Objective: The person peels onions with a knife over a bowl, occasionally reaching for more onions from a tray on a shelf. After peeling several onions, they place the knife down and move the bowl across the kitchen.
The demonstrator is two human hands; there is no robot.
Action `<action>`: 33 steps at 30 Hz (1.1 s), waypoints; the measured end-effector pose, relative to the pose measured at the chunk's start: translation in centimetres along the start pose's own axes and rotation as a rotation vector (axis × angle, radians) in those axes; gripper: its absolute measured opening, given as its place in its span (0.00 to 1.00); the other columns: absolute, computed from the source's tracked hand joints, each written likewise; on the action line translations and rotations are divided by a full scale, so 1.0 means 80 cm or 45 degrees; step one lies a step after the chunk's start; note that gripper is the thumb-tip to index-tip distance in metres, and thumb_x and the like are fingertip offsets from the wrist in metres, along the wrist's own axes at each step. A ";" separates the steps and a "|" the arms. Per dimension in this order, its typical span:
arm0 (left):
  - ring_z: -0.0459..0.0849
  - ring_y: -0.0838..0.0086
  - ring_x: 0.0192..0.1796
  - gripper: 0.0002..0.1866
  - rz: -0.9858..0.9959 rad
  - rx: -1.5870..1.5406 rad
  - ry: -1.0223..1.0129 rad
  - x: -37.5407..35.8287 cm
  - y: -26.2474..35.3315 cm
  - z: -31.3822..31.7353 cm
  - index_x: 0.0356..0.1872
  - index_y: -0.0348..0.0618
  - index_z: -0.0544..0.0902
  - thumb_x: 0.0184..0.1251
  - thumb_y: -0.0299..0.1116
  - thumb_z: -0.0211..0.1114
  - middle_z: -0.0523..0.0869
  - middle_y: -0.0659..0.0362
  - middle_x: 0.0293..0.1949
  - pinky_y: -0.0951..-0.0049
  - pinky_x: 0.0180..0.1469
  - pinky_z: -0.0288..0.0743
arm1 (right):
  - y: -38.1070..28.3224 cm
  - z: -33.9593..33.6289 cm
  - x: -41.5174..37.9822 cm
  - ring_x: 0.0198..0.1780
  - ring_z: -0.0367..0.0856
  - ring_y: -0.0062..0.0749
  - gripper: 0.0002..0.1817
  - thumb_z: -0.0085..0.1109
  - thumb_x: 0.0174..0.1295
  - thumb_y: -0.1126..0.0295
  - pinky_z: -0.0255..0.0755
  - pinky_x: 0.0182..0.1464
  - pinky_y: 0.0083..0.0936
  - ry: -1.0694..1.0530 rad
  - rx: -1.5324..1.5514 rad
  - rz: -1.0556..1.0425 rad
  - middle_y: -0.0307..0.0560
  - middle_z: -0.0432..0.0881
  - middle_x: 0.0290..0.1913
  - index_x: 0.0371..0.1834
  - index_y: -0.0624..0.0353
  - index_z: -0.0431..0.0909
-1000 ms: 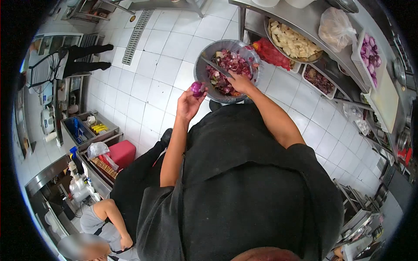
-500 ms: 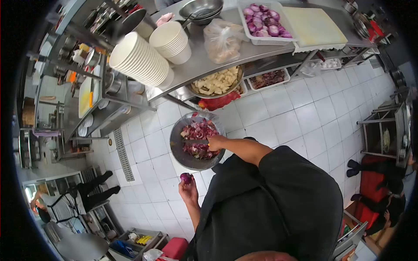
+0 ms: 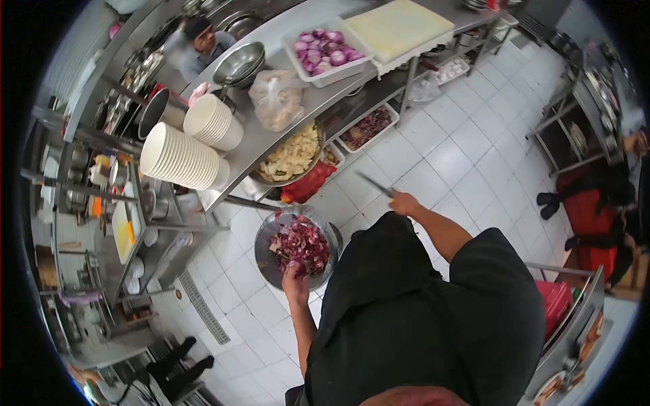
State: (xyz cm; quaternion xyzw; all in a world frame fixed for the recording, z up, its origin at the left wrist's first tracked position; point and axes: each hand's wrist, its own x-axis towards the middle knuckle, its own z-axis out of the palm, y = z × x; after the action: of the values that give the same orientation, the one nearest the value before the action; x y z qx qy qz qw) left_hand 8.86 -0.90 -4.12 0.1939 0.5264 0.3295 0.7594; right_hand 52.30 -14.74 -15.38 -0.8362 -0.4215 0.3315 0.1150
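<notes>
My right hand [image 3: 404, 204] is closed round the handle of a knife [image 3: 373, 183]. The blade points away to the upper left, over the floor and apart from the bowl. At the near edge of a large metal bowl [image 3: 261, 252], my left hand [image 3: 296, 287] is closed on a red onion [image 3: 298, 268], partly hidden by the fingers. Chopped red onion [image 3: 302, 240] fills much of the bowl, which is low down in front of me.
A steel counter [image 3: 261, 150] holds stacked white tubs [image 3: 179, 159], a plastic bag [image 3: 277, 99], a basket of peeled onions [image 3: 338, 76] and a cutting board [image 3: 398, 30]. Below it are a basin of pale pieces [image 3: 291, 159] and a red net sack [image 3: 309, 184]. Another person [image 3: 203, 51] stands behind the counter.
My right hand has lifted the knife out of the bowl and swung it right. My left hand has brought the onion up to the bowl's near edge. The whole view has turned.
</notes>
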 end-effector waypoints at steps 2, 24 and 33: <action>0.80 0.69 0.48 0.20 0.037 0.138 0.067 -0.007 -0.001 0.029 0.53 0.43 0.78 0.57 0.29 0.68 0.83 0.59 0.47 0.65 0.46 0.73 | 0.141 0.075 -0.012 0.52 0.83 0.47 0.21 0.51 0.62 0.57 0.77 0.54 0.43 0.210 -0.111 0.207 0.60 0.83 0.51 0.49 0.61 0.80; 0.83 0.73 0.37 0.25 0.309 0.411 -0.485 0.022 -0.008 0.346 0.55 0.38 0.72 0.56 0.21 0.70 0.83 0.58 0.41 0.73 0.36 0.78 | 0.263 0.039 -0.246 0.19 0.75 0.34 0.15 0.61 0.57 0.69 0.70 0.19 0.34 0.379 1.123 0.993 0.49 0.75 0.20 0.40 0.68 0.70; 0.82 0.73 0.35 0.28 0.707 0.526 -0.459 0.096 0.112 0.618 0.58 0.34 0.71 0.54 0.23 0.70 0.83 0.54 0.40 0.75 0.35 0.77 | 0.383 -0.039 -0.157 0.18 0.73 0.33 0.17 0.61 0.59 0.68 0.68 0.18 0.34 0.410 1.137 1.002 0.49 0.75 0.21 0.42 0.73 0.71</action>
State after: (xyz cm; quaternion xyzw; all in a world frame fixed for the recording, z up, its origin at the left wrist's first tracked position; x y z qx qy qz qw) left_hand 53.81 13.43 14.76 0.5326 0.3674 0.3701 0.6666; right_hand 68.21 -43.24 -21.73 -0.8396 0.1209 0.3633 0.3852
